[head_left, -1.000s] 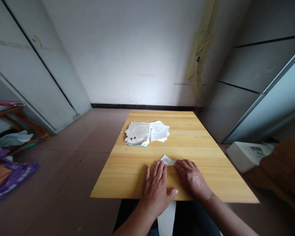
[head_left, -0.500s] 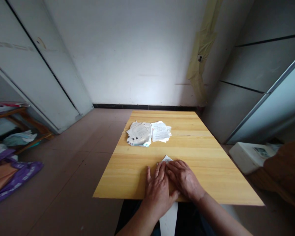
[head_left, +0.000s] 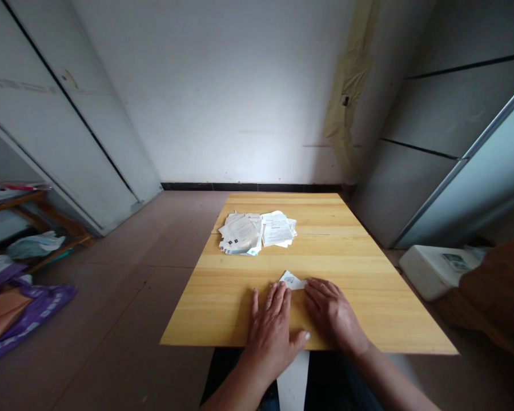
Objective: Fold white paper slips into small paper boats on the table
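Observation:
A small folded piece of paper (head_left: 292,281) lies near the front of the wooden table (head_left: 338,257), its pointed top facing away from me. My left hand (head_left: 270,319) rests flat on the paper's left part, fingers stretched out and thumb spread to the right. On the other side, my right hand (head_left: 332,313) lies low on the table with its fingertips on the paper's right corner. Its fingers are extended close together. Both hands cover part of the paper's lower edge.
Farther back on the table lie a pile of printed paper sheets (head_left: 241,233) and a smaller stack of sheets (head_left: 277,228) beside it. A white box (head_left: 428,271) stands right of the table. Purple bags (head_left: 47,299) lie on the floor at left.
My right hand has slid to the right, away from my left hand, along the folded paper. More of the paper now shows between them.

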A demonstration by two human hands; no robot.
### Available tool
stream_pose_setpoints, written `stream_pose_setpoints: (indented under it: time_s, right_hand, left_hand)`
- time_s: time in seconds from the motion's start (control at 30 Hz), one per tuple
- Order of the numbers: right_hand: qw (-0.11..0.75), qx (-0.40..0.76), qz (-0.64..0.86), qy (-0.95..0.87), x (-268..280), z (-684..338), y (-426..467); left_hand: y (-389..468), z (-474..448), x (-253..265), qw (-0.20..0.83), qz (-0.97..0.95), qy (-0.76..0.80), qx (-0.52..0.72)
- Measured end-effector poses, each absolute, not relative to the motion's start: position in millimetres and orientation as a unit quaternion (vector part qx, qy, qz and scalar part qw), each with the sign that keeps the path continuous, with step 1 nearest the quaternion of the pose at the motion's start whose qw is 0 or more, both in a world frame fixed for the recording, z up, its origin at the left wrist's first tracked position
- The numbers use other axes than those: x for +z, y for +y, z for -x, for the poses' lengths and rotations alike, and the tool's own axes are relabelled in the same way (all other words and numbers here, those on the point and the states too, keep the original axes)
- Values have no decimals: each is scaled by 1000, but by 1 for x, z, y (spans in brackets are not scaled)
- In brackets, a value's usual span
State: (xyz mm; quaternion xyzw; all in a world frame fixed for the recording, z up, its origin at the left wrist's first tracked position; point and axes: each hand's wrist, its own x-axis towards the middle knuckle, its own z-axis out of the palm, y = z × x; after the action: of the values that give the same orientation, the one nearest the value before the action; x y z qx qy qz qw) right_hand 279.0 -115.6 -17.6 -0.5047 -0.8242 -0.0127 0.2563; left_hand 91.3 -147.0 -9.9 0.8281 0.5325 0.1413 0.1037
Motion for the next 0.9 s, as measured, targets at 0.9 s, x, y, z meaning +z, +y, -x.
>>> stream_pose_setpoints:
  time_s: [0.9]
  right_hand:
    - [263, -41, 506, -821, -9, -264, -78]
  left_hand:
    - [-80, -85, -3, 130, -809, 483, 308]
